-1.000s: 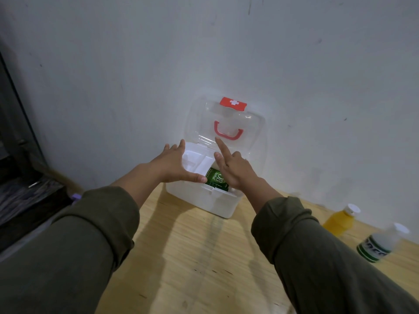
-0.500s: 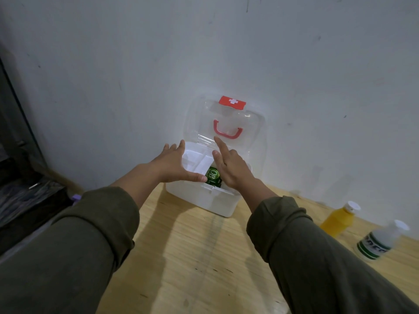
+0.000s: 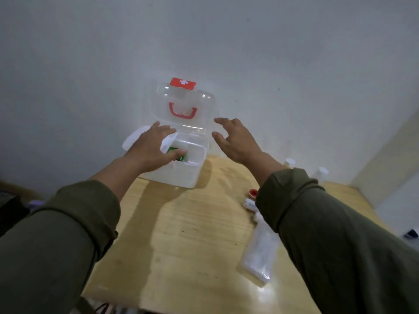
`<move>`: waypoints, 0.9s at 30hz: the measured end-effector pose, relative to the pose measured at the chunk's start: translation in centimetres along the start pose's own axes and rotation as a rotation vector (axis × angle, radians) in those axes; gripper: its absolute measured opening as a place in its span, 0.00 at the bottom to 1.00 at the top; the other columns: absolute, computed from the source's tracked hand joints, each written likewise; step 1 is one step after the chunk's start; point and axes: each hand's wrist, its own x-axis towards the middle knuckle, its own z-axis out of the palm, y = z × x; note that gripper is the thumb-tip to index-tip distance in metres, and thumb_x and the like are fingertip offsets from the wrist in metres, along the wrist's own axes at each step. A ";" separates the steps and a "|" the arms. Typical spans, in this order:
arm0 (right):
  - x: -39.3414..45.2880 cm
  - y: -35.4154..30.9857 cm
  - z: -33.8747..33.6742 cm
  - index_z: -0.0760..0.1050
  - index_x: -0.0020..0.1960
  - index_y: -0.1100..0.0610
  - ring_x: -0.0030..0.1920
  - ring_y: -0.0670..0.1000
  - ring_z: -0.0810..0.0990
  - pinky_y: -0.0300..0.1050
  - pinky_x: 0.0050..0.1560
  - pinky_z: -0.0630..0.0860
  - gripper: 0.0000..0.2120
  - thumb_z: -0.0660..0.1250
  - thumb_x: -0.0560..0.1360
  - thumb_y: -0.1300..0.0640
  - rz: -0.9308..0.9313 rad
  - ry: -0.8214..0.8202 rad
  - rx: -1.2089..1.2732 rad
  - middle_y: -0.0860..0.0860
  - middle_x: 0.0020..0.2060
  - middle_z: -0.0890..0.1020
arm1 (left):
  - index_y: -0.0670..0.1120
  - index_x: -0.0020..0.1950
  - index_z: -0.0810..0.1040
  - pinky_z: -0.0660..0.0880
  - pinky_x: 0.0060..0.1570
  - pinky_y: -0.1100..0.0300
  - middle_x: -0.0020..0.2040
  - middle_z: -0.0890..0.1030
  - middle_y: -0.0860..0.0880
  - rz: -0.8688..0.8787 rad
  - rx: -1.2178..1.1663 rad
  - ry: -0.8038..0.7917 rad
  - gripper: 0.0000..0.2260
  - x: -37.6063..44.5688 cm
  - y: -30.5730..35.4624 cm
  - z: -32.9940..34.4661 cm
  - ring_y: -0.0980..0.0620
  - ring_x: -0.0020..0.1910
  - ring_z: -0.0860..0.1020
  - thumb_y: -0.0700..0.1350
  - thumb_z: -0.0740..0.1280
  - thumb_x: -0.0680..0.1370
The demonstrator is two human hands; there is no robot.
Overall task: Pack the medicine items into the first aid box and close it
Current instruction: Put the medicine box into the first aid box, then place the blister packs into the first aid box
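Both my arms wear long, loose sleeves of dull olive-green cloth, left sleeve (image 3: 56, 241) and right sleeve (image 3: 340, 241) alike, creased and bunched into thick folded cuffs partway up the forearms. My hands are bare.

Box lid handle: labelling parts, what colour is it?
Red, on the clear lid's handle, seen in the head view.

A: From my feed, the translucent white plastic first aid box (image 3: 179, 171) has a red latch with a white cross (image 3: 183, 83) and a curved red handle (image 3: 182, 111).

B: I see green packaging (image 3: 175, 152) inside, pale wooden tabletop (image 3: 181, 234), olive-green sleeves (image 3: 340, 234).
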 end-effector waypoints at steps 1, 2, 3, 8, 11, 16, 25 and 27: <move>-1.0 0.5 -0.6 0.63 0.71 0.51 0.53 0.57 0.79 0.49 0.59 0.70 0.22 0.58 0.79 0.47 0.021 0.006 -0.010 0.57 0.65 0.69 | 0.50 0.72 0.64 0.55 0.72 0.51 0.75 0.63 0.51 0.031 -0.017 -0.001 0.32 -0.6 1.1 0.5 0.53 0.77 0.51 0.61 0.66 0.72; -2.2 1.0 -1.1 0.64 0.71 0.51 0.53 0.56 0.79 0.48 0.60 0.70 0.22 0.58 0.79 0.47 0.043 0.009 -0.020 0.57 0.65 0.69 | 0.50 0.72 0.65 0.55 0.71 0.53 0.75 0.63 0.51 0.052 -0.037 -0.010 0.31 -1.3 2.1 1.1 0.54 0.76 0.52 0.60 0.67 0.72; -3.4 1.5 -1.6 0.64 0.71 0.51 0.53 0.57 0.79 0.48 0.60 0.70 0.22 0.58 0.78 0.47 0.064 0.007 -0.029 0.57 0.65 0.70 | 0.50 0.71 0.66 0.56 0.71 0.54 0.75 0.63 0.51 0.066 -0.057 -0.025 0.31 -2.1 3.1 1.6 0.54 0.76 0.52 0.59 0.68 0.72; -9.7 3.7 -2.7 0.65 0.70 0.51 0.53 0.57 0.79 0.47 0.59 0.70 0.22 0.61 0.77 0.48 0.152 -0.044 -0.078 0.56 0.64 0.70 | 0.53 0.72 0.64 0.52 0.74 0.50 0.76 0.60 0.50 0.143 0.042 -0.156 0.34 -5.7 6.3 5.3 0.52 0.76 0.52 0.66 0.65 0.69; -13.1 5.0 -2.5 0.66 0.70 0.50 0.54 0.57 0.78 0.49 0.59 0.72 0.23 0.64 0.76 0.52 0.184 -0.107 -0.088 0.57 0.62 0.71 | 0.51 0.71 0.65 0.48 0.75 0.51 0.75 0.61 0.51 0.220 0.126 -0.129 0.31 -7.7 7.5 7.2 0.53 0.77 0.50 0.63 0.64 0.72; -17.5 6.7 -2.3 0.67 0.68 0.48 0.57 0.54 0.76 0.44 0.55 0.72 0.25 0.63 0.73 0.61 0.152 -0.249 -0.073 0.54 0.60 0.73 | 0.53 0.74 0.58 0.50 0.75 0.51 0.77 0.56 0.52 0.114 0.130 -0.328 0.36 -10.4 8.5 9.3 0.53 0.77 0.47 0.64 0.65 0.71; -19.4 6.4 -3.3 0.59 0.72 0.38 0.74 0.53 0.55 0.61 0.66 0.63 0.33 0.63 0.73 0.62 0.037 -0.538 -0.370 0.47 0.74 0.60 | 0.48 0.77 0.45 0.44 0.75 0.48 0.78 0.45 0.48 -0.032 0.271 -0.582 0.42 -11.9 9.3 10.4 0.48 0.77 0.42 0.67 0.60 0.72; -19.1 6.1 -3.5 0.59 0.71 0.37 0.74 0.54 0.53 0.61 0.67 0.61 0.31 0.64 0.74 0.59 0.015 -0.592 -0.423 0.47 0.75 0.58 | 0.48 0.77 0.45 0.44 0.74 0.48 0.78 0.45 0.48 -0.034 0.281 -0.597 0.42 -11.8 9.4 10.2 0.48 0.77 0.42 0.67 0.60 0.72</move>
